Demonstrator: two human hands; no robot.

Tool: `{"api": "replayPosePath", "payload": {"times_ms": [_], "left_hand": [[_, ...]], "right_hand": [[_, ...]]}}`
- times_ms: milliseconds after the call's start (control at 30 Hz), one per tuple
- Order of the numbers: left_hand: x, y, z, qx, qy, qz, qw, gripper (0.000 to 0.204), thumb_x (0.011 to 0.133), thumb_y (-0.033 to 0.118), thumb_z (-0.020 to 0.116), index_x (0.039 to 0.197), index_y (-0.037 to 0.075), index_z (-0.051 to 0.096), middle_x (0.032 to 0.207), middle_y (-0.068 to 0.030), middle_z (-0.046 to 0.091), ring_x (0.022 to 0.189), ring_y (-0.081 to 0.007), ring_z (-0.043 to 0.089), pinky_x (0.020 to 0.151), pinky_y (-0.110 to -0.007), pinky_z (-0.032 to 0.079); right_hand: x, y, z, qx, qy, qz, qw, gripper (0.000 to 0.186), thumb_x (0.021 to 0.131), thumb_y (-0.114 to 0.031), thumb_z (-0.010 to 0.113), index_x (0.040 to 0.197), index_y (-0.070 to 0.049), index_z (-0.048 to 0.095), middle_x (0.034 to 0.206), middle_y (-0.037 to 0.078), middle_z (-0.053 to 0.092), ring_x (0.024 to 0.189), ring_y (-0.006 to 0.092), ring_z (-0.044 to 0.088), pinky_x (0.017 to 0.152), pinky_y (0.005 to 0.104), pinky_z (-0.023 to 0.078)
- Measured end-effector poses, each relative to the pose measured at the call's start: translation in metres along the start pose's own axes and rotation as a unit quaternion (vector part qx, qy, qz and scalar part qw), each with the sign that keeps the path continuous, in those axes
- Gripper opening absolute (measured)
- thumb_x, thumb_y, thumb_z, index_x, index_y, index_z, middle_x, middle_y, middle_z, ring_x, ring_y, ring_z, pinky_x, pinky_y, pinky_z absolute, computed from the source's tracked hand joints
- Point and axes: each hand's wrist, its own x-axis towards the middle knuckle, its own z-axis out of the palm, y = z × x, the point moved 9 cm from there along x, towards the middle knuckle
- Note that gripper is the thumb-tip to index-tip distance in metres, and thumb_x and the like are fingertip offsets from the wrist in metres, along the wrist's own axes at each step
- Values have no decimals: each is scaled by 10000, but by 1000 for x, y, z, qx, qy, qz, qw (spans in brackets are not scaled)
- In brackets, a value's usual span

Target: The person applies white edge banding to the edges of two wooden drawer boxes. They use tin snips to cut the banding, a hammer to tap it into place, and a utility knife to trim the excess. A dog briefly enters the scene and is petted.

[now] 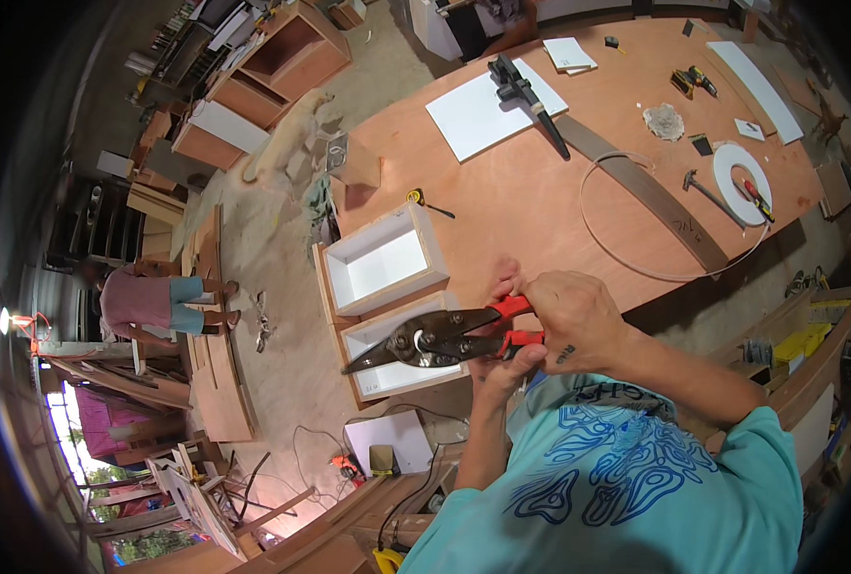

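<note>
A pair of tin snips (435, 337), with black jaws and red handles, is held up in front of my chest, its tip pointing left. My right hand (578, 320) is closed around the handle ends. From below, my left hand (498, 378) grips the lower handle, its thumb on the red grip; the snips hide part of its palm. Behind the jaws is a white-lined wooden box (360, 356), partly covered by the tool. A second such box (432, 239) lies just beyond it at the table edge.
The wooden table (531, 215) carries a white panel (464, 120) with a black clamp-like tool (521, 91), a dark board (636, 187), a thin hoop (588, 215), a hammer (712, 196), a white ring (727, 172) and a tape measure (415, 196). At left, another person (139, 301) bends over boards; a dog (287, 139) stands beyond.
</note>
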Motion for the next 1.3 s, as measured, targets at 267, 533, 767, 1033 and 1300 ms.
{"api": "replayPosePath", "payload": {"times_ms": [267,533,767,1033,1300], "left_hand": [[-8,-69,-45,80,92,-236,964,483,832,128,733,1239,-60,553,1229,-132,602,1077,-189,591,953,-322,475],[-21,-37,-35,-38,117,-250,961,555,831,214,666,1285,-60,502,1223,-144,584,1096,-209,582,967,-351,462],[-37,-20,-45,-15,18,-344,939,593,803,219,687,1300,-50,508,1110,-91,603,1013,-164,575,914,-312,458],[-62,-18,-30,56,122,-365,921,358,942,195,611,1210,-29,536,1074,-95,626,947,-142,603,809,-282,509],[-50,8,-20,175,142,-295,929,317,984,240,544,1179,-3,489,938,-68,590,803,-100,558,696,-252,472]], "right_hand": [[-24,70,71,-7,39,107,993,269,702,-95,654,960,-35,607,778,145,651,649,344,644,561,416,510],[-19,11,34,139,-76,140,977,387,798,-206,711,1078,18,566,872,190,632,796,361,629,704,409,498],[-42,2,55,280,-138,256,915,361,955,-296,578,1097,35,552,875,208,638,786,337,640,708,382,492],[-64,4,46,184,71,172,965,318,926,-165,606,1139,59,531,798,224,648,694,367,670,605,404,528],[-68,-9,57,167,19,164,972,313,938,-79,530,1184,109,484,881,288,621,755,440,640,625,445,519]]}}
